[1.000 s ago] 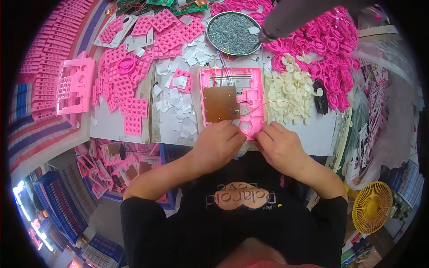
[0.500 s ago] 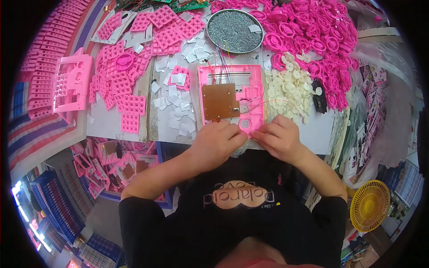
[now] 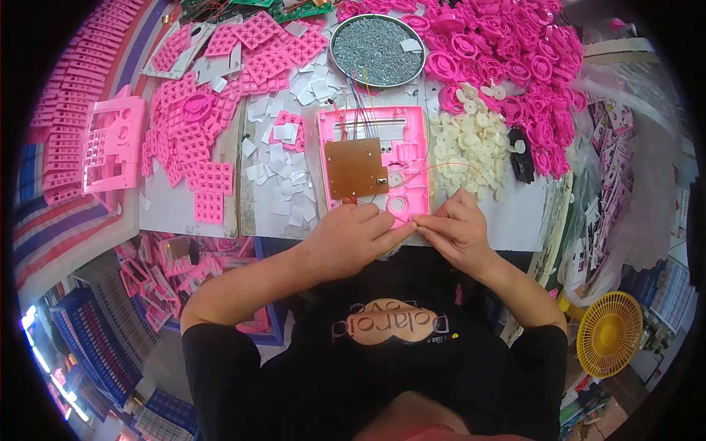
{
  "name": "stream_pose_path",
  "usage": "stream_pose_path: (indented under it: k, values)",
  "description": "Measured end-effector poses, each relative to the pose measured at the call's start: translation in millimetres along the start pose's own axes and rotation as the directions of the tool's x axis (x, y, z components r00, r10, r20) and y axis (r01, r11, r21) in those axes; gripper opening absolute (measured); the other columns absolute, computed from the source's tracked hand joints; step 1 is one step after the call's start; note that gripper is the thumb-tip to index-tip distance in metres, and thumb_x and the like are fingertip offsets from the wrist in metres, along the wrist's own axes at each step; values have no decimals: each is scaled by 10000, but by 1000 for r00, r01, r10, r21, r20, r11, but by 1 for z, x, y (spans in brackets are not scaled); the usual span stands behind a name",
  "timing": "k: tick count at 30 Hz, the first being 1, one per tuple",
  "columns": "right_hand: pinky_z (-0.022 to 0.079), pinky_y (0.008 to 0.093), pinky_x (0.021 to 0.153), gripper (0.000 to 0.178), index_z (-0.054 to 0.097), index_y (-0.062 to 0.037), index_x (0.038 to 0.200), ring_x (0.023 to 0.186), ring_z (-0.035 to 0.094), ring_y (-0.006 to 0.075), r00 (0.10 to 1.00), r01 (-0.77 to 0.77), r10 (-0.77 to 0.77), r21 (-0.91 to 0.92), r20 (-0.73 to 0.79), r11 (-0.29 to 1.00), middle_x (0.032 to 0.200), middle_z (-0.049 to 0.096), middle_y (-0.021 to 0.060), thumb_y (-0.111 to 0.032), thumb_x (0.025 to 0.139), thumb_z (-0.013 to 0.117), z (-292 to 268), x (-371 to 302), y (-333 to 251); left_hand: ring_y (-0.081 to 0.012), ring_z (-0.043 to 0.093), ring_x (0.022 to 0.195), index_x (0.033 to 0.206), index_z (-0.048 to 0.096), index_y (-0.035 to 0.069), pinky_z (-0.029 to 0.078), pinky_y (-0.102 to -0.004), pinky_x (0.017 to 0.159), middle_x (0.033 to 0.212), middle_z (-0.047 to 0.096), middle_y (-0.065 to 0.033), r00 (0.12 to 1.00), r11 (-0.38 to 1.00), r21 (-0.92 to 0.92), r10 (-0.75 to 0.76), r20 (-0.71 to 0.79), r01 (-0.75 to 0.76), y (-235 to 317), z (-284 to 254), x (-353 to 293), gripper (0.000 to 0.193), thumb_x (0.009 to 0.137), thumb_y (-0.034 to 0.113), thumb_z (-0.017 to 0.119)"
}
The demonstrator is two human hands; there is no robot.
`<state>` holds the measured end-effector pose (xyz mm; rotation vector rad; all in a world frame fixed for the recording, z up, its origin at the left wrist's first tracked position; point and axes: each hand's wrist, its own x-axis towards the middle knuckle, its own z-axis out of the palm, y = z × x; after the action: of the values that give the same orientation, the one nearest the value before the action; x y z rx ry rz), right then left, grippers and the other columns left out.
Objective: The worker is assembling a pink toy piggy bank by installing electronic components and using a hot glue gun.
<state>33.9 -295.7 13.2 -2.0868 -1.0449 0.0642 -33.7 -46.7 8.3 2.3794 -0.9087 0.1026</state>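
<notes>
In front of me lies a pink plastic casing (image 3: 416, 153) with slots and a round opening near its lower right. A brown circuit board (image 3: 354, 170) rests over its left half, with thin coloured wires running up from it and a red wire looping right. My left hand (image 3: 351, 237) is curled over the casing's near edge, just below the board, one finger stretching toward the right fingertips. My right hand (image 3: 457, 231) pinches at the casing's near right corner. The fingertips of both hands almost meet there; whatever lies between them is too small or hidden to make out.
A round metal tray (image 3: 332, 62) of small screws stands behind the casing. Pink button pads (image 3: 193, 143) and white paper squares (image 3: 276, 163) lie left. Cream discs (image 3: 469, 147), bright pink rings (image 3: 507, 66) and a black part (image 3: 522, 158) lie right. A yellow fan (image 3: 609, 334) stands lower right.
The fingers of my left hand have extended right, to the right hand's fingertips at the casing's corner. The right hand still pinches there. The whole view has shifted slightly.
</notes>
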Motion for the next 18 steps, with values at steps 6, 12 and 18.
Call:
stream_pose_path:
  k: [6, 12, 18]
  values:
    - [376, 367, 638, 382, 752, -105, 1063, 696, 501, 219, 995, 94, -92, -74, 33, 993, 755, 548, 14, -62, 690, 826, -12, -4, -1, -186, 565, 803, 1330, 614, 114, 478, -349, 660, 960, 590, -19, 999, 999, 31, 15, 30, -16, 2, -4, 2, 558, 772, 134, 624]
    - [402, 361, 683, 454, 707, -22, 1112, 724, 511, 208, 951, 290, -234, -327, 202, 899, 789, 536, 15, -95, 664, 735, -24, 1, -16, -182, 555, 784, 1326, 618, 72, 481, -334, 663, 932, 581, -24, 997, 992, 105, 62, 42, -66, 3, -4, 5, 563, 768, 144, 613]
    - [417, 348, 684, 390, 710, 13, 1057, 746, 519, 197, 912, 366, -252, -363, 325, 857, 806, 544, 17, -113, 692, 648, -32, 10, -24, -165, 531, 756, 1292, 644, 57, 474, -295, 640, 876, 539, -14, 993, 970, 215, 116, 0, -113, 6, 0, 5, 540, 763, 166, 620]
